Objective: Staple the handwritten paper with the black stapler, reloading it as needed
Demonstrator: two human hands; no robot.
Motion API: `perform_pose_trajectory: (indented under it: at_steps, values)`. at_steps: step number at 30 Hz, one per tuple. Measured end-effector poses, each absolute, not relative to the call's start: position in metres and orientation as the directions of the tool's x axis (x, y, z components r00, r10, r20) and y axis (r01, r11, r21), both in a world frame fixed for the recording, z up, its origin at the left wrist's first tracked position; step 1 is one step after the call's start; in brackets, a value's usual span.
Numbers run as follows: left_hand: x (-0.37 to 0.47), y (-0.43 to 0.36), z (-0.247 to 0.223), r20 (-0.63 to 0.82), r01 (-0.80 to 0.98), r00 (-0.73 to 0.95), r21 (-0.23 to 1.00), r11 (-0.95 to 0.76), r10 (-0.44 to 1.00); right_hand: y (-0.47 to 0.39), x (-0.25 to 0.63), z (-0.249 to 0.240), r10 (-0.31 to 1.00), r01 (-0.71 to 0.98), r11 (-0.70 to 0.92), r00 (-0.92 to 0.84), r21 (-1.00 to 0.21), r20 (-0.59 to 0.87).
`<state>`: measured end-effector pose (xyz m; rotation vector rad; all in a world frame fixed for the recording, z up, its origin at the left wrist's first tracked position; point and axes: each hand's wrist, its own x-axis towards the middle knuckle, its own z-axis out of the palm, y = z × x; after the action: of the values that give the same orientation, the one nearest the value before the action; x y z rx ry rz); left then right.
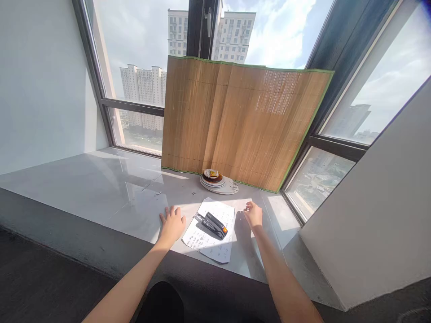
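My left hand (172,225) lies flat on the grey windowsill, fingers spread and nothing in it. Just right of it are overlapping sheets of paper (198,242) with handwriting. On the papers rests a black and grey stapler (215,225) with an orange end, its top swung away from the lower part. To the right of the papers, my right hand (253,215) hovers slightly above the sill, thumb and fingertips pinched together. Whatever it may hold is too small to name.
Behind the papers sits a stack of plates (213,184). A bamboo mat (235,121) with green edging leans against the window. Tiny bits (193,194) lie on the windowsill (141,197), whose front edge runs below my wrists. A slanted wall (377,215) bounds the right side.
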<state>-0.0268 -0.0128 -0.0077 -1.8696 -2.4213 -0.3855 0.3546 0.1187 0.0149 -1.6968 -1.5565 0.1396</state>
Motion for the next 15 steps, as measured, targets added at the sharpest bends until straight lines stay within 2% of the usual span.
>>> perform_pose_trajectory:
  at_steps: [4, 7, 10, 15]
  values:
    - [-0.029, -0.010, -0.008, 0.209, 0.962, -0.258, 0.143, 0.231, 0.943, 0.143, 0.353, 0.019, 0.913, 0.750, -0.007, 0.274, -0.662, 0.301]
    - [-0.034, -0.008, -0.011, 0.218, 0.962, -0.248, 0.167, 0.215, 0.944, 0.131, 0.342, 0.009, 0.915, 0.744, 0.022, 0.254, -0.667, 0.314]
    - [-0.034, -0.007, -0.014, 0.254, 0.952, -0.273, 0.213, 0.222, 0.928, 0.103, 0.325, -0.010, 0.905, 0.727, 0.122, 0.198, -0.676, 0.377]
    - [-0.037, -0.004, -0.016, 0.263, 0.930, -0.340, 0.236, 0.281, 0.903, 0.066, 0.308, -0.034, 0.851, 0.563, 0.355, 0.136, -0.746, 0.508]
